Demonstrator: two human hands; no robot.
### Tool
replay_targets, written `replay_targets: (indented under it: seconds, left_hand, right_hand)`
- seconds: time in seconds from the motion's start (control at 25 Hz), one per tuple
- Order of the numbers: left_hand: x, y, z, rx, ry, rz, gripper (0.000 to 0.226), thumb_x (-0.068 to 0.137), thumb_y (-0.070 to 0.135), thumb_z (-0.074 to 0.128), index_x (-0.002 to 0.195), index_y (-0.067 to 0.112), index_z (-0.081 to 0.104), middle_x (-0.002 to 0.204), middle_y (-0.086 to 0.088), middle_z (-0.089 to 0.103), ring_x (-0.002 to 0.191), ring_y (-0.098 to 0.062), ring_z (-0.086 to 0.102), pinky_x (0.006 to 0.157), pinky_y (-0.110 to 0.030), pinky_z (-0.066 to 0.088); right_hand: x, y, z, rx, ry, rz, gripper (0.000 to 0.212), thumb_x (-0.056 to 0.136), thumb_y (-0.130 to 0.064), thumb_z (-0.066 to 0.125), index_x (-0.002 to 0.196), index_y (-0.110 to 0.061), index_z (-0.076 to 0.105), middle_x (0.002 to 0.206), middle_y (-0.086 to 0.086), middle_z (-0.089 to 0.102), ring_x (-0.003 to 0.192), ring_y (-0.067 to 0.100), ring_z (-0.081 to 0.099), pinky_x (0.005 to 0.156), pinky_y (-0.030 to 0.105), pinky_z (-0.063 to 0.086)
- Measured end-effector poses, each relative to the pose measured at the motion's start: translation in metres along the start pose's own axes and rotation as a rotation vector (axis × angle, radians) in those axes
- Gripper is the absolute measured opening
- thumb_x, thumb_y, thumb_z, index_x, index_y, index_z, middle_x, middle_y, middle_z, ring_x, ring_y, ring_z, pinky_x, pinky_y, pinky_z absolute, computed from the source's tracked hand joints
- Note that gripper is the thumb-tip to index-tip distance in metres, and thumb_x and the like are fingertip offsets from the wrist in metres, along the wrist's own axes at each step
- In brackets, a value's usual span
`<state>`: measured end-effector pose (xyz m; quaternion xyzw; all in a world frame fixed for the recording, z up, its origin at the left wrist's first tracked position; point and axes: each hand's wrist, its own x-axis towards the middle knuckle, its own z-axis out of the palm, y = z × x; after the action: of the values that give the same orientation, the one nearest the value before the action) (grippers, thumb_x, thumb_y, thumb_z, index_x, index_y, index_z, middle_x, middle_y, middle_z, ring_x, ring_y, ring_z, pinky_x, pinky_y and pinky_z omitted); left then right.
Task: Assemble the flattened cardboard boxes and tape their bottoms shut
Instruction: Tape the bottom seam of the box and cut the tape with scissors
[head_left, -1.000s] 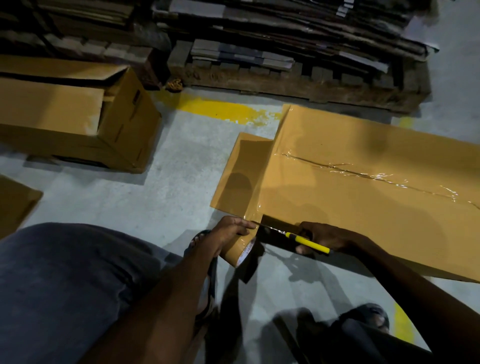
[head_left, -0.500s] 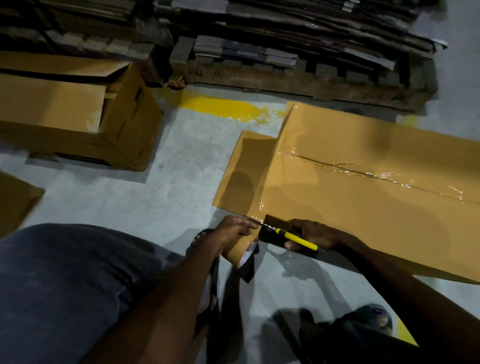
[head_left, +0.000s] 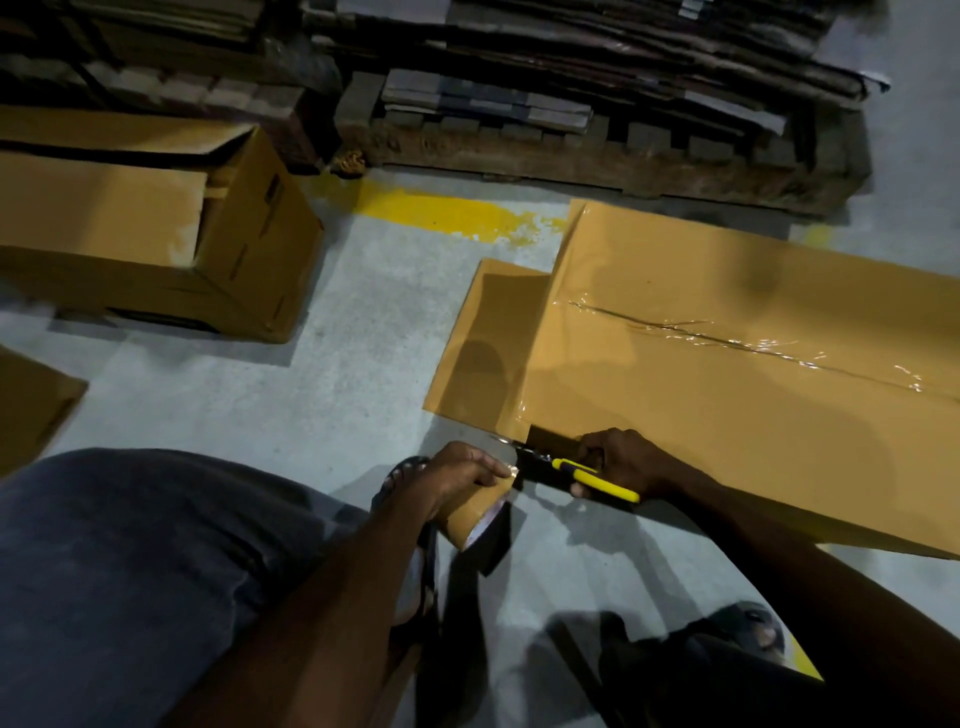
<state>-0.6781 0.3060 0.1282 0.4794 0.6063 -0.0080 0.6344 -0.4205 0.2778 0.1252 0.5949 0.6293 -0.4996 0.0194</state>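
Observation:
A long cardboard box (head_left: 727, 395) lies bottom-up on the floor at the right, with clear tape (head_left: 737, 340) running along its centre seam and down its near left end. My left hand (head_left: 457, 473) grips a brown roll of tape (head_left: 475, 514) just below the box's near left corner. My right hand (head_left: 623, 462) holds a yellow-handled cutter (head_left: 597, 480), its blade pointing left at the strip of tape stretched between roll and box.
An assembled cardboard box (head_left: 156, 234) lies at the left with an open flap. A corner of flat cardboard (head_left: 31, 405) shows at the far left. A wooden pallet (head_left: 597, 150) stacked with flattened cardboard runs along the back. My sandalled feet are on the grey floor.
The cutter's blade has moved left toward the tape roll, closing on the stretched strip. My left hand has kept its grip on the roll at the box corner.

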Motion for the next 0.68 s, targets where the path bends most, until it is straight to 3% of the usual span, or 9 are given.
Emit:
replay_targets:
  seconds: [0.08,0.16,0.24,0.36,0.44,0.52,0.68]
  left_hand:
    - [-0.004,-0.006,-0.003,0.127,0.006,-0.025,0.02,0.083,0.003,0.062,0.092,0.012,0.077,0.093,0.006,0.07,0.084,-0.003,0.06,0.068,-0.006,0.045]
    - [-0.008,-0.005,-0.009,0.208,-0.01,-0.048,0.023,0.081,0.003,0.063,0.075,0.02,0.078,0.083,0.007,0.071,0.091,-0.012,0.064,0.086,-0.022,0.051]
    - [-0.018,0.013,-0.019,0.244,0.012,-0.049,0.023,0.081,0.004,0.061,0.075,0.018,0.078,0.083,0.003,0.071,0.093,-0.018,0.063,0.091,-0.031,0.051]
    - [-0.046,0.058,-0.037,0.273,0.057,0.028,0.02,0.083,0.004,0.058,0.08,0.014,0.074,0.078,0.0,0.067,0.072,-0.014,0.058,0.066,-0.024,0.048]
    - [-0.069,0.089,-0.05,0.362,0.063,0.104,0.029,0.08,-0.006,0.052,0.085,0.013,0.074,0.08,0.001,0.066,0.065,-0.01,0.054,0.053,-0.02,0.041]
    - [-0.087,0.112,-0.063,0.466,0.079,0.173,0.039,0.074,-0.014,0.048,0.089,0.012,0.074,0.09,-0.001,0.066,0.073,-0.011,0.057,0.051,-0.017,0.041]
    - [-0.102,0.153,-0.083,0.629,0.234,0.332,0.048,0.067,-0.013,0.049,0.083,0.025,0.072,0.11,-0.001,0.068,0.109,-0.017,0.06,0.067,-0.013,0.041]
  right_hand:
    - [0.0,0.001,-0.001,-0.021,0.004,0.012,0.04,0.058,-0.063,0.08,0.08,-0.04,0.056,0.08,-0.012,0.064,0.081,0.013,0.062,0.064,0.026,0.045]
    - [-0.005,0.002,-0.004,-0.091,-0.047,0.02,0.038,0.063,-0.058,0.083,0.083,-0.043,0.055,0.083,-0.014,0.063,0.084,0.013,0.061,0.065,0.027,0.044]
    - [-0.017,0.005,-0.006,-0.154,-0.075,0.023,0.042,0.065,-0.055,0.084,0.096,-0.043,0.06,0.092,-0.009,0.067,0.089,0.014,0.062,0.069,0.027,0.045]
    - [-0.039,0.012,-0.006,-0.124,0.003,0.035,0.046,0.067,-0.049,0.084,0.107,-0.036,0.067,0.098,-0.007,0.072,0.087,0.01,0.065,0.072,0.027,0.05]
    - [-0.054,0.009,-0.005,-0.074,0.117,0.046,0.036,0.072,-0.052,0.079,0.101,-0.034,0.067,0.091,-0.009,0.074,0.082,0.007,0.067,0.071,0.027,0.051]
    - [-0.066,-0.001,-0.002,-0.031,0.3,0.076,0.035,0.077,-0.055,0.073,0.103,-0.031,0.069,0.089,-0.006,0.075,0.085,0.011,0.07,0.074,0.027,0.053]
    - [-0.072,-0.03,-0.004,0.167,0.795,0.116,0.029,0.084,-0.035,0.074,0.109,-0.02,0.07,0.094,0.003,0.076,0.085,0.017,0.069,0.07,0.026,0.047]
